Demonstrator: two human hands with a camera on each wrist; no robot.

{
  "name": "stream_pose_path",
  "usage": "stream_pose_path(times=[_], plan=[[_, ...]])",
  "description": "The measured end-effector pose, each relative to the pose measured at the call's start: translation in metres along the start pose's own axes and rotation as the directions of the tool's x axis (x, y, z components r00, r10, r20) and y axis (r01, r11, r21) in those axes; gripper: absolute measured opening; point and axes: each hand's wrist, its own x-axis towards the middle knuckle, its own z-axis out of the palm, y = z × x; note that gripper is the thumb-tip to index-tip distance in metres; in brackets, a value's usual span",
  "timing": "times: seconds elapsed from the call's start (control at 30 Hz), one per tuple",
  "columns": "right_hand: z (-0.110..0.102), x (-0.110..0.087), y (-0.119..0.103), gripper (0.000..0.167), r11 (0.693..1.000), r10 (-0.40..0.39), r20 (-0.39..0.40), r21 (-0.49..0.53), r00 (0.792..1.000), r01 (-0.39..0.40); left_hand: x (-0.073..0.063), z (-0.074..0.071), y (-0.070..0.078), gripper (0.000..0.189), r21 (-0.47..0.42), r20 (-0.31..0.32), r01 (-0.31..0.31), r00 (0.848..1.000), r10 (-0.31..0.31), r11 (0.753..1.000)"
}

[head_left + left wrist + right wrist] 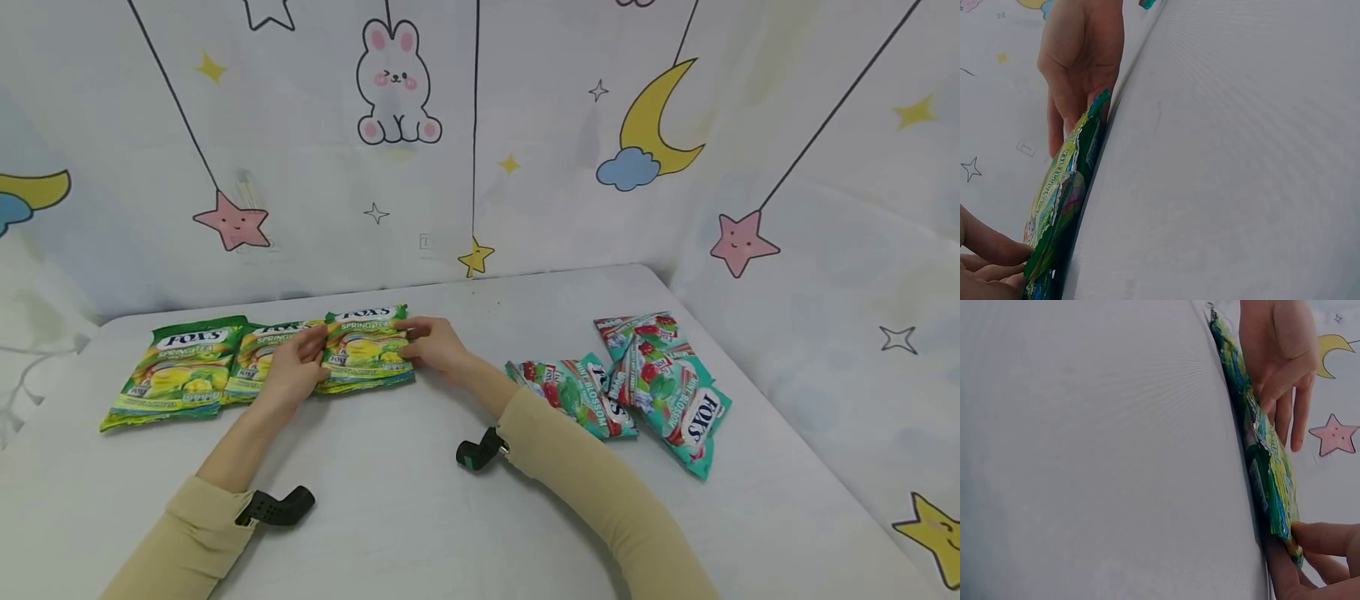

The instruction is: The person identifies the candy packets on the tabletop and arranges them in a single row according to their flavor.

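Both hands on one green-and-yellow plastic sweet packet [365, 357].
Head: packet on white table [390, 500], right of two matching packets [183, 375]. Left wrist: left hand [295, 367], thumb and fingers pinching near edge. Right wrist: right hand [437, 346] grasping opposite edge, thumb uppermost.

Table [390, 500] spans the lower frame, before the backdrop [540, 208]; left packet [180, 371], middle packet [247, 375] and right packet [367, 354] form a row at left-centre; left hand [296, 367] and right hand [438, 346] flank the right packet; at right-centre, front packet [671, 396] overlaps rear packet [622, 331]; side packet [573, 396] lies to their left.
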Motion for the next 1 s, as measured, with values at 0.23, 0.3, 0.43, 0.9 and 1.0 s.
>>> stream_pose_path(times=[0.23,0.3,0.43,0.9,1.0], plan=[[0.000,-0.002,0.001,0.046,1.000,-0.005,-0.002,0.007,1.000,0.005,-0.001,0.001,0.000,0.077,-0.006,0.003,-0.008,1.000,0.008,1.000],[0.000,-0.003,0.001,0.046,1.000,-0.005,-0.004,0.011,1.000,0.005,-0.001,0.002,0.000,0.076,-0.007,0.002,-0.010,1.000,0.010,1.000],[0.001,-0.005,0.001,0.047,1.000,0.001,-0.004,0.010,1.000,-0.001,-0.001,0.002,0.000,0.076,-0.010,0.003,-0.004,1.000,0.004,1.000],[-0.017,-0.029,-0.006,0.042,0.996,-0.027,-0.040,-0.087,0.999,0.024,0.000,0.000,0.001,0.074,0.003,-0.017,-0.016,1.000,0.017,1.000],[-0.030,-0.037,-0.008,0.044,0.995,-0.063,-0.006,-0.079,0.998,0.063,-0.002,0.003,0.005,0.070,0.033,-0.055,-0.055,0.997,0.057,0.998]])
